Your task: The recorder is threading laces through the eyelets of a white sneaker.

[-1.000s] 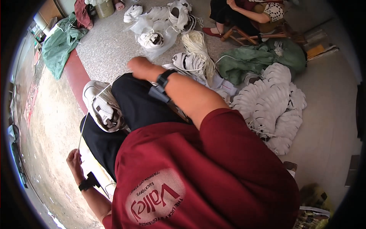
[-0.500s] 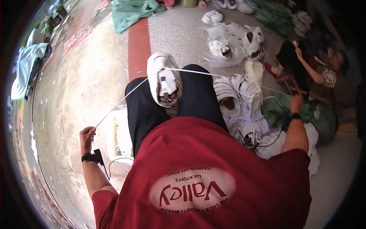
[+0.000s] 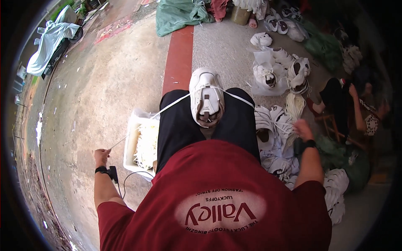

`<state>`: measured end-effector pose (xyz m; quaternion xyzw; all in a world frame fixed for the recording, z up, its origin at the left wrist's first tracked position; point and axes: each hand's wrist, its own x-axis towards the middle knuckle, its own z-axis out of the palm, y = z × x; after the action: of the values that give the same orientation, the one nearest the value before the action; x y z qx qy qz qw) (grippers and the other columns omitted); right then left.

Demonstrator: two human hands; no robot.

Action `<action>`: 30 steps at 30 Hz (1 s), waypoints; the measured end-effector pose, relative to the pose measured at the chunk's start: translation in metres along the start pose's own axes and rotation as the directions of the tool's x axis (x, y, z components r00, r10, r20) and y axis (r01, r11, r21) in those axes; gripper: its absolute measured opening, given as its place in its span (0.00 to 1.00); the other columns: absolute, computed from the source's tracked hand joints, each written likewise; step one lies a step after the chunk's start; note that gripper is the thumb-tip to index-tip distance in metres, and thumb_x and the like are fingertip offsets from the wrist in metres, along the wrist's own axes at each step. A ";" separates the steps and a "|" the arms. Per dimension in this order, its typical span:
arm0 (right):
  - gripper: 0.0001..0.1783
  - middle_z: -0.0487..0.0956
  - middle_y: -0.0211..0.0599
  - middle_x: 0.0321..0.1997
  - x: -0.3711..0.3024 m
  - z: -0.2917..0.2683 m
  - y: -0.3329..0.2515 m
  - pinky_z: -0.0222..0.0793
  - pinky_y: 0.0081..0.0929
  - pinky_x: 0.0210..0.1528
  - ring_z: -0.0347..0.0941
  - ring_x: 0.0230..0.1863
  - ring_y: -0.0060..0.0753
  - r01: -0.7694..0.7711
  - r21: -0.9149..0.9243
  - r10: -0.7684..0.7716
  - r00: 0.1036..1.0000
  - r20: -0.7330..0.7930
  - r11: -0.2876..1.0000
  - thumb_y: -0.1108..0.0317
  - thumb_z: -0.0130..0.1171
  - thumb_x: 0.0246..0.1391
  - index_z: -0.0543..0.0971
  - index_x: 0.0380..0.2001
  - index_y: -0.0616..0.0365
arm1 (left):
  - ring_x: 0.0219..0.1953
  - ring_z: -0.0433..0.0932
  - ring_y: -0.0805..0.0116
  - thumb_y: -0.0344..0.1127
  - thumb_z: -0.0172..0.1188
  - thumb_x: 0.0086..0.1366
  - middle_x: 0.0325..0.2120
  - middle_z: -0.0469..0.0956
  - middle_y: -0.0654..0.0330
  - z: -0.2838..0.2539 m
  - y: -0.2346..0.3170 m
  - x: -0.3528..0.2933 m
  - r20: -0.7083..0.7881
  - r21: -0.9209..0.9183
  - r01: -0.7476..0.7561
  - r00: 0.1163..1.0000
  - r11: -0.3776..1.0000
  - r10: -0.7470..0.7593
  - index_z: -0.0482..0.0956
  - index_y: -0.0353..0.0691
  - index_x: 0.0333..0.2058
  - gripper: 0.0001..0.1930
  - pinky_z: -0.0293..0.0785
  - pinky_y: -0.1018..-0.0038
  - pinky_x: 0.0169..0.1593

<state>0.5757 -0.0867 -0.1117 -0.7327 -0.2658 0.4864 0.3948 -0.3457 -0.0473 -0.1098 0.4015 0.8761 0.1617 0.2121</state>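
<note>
A white sneaker (image 3: pixel 206 77) with a brown-edged collar sits upright between my knees, its toe pointing away from me. A white shoelace (image 3: pixel 178 101) comes out of it on both sides. Low on the left, my left hand (image 3: pixel 101 156) is closed in a pinch on one lace end, the lace stretched from there to the shoe. My right hand (image 3: pixel 303 130), slightly blurred, is closed out on the right, in line with the other lace end. That stretch of lace is hard to follow over the white shoes behind it.
A white bin (image 3: pixel 131 144) of pale laces stands beside my left leg. Several white shoes (image 3: pixel 264 134) lie to my right, near a lace bundle (image 3: pixel 295 104). A green sack (image 3: pixel 180 19) lies ahead. Another person (image 3: pixel 356 108) sits at the far right.
My right hand has come inward toward the shoe. My left hand has dropped a little lower. The view has shifted, showing more of the bin.
</note>
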 end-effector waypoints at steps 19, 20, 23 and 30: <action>0.10 0.70 0.39 0.15 0.029 0.315 -0.148 0.64 0.27 0.27 0.68 0.21 0.27 0.638 -0.238 -0.601 0.770 0.214 0.732 0.75 0.59 0.39 0.68 0.14 0.62 | 0.29 0.69 0.83 0.41 0.60 0.56 0.25 0.75 0.70 0.148 0.390 -0.135 0.620 -0.721 -0.021 0.428 0.693 0.658 0.77 0.42 0.26 0.09 0.63 0.84 0.33; 0.08 0.72 0.44 0.17 0.027 0.315 -0.149 0.65 0.30 0.27 0.70 0.22 0.35 0.678 -0.328 -0.643 0.732 0.223 0.658 0.74 0.58 0.38 0.69 0.14 0.62 | 0.29 0.69 0.83 0.41 0.60 0.56 0.25 0.75 0.70 0.151 0.391 -0.136 0.626 -0.715 -0.019 0.429 0.699 0.652 0.77 0.42 0.26 0.09 0.63 0.84 0.33; 0.06 0.73 0.49 0.20 0.027 0.325 -0.148 0.66 0.35 0.28 0.71 0.24 0.47 0.780 -0.487 -0.762 0.572 0.303 0.392 0.74 0.57 0.37 0.71 0.16 0.62 | 0.25 0.67 0.84 0.40 0.60 0.56 0.23 0.74 0.71 0.157 0.389 -0.135 0.574 -0.739 -0.026 0.500 0.673 0.649 0.77 0.42 0.24 0.09 0.61 0.85 0.30; 0.09 0.74 0.47 0.19 0.050 0.320 -0.152 0.66 0.34 0.26 0.72 0.23 0.47 0.649 -0.340 -0.548 0.759 0.351 0.680 0.71 0.62 0.33 0.72 0.12 0.61 | 0.17 0.60 0.86 0.33 0.56 0.60 0.17 0.69 0.70 0.173 0.396 -0.148 0.436 -0.816 -0.038 0.613 0.576 0.659 0.75 0.39 0.30 0.04 0.53 0.87 0.19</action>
<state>0.2987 0.1375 -0.0779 -0.6149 -0.6371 0.3337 0.3235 0.0795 0.1057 -0.0423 0.4882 0.4677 0.3775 0.6328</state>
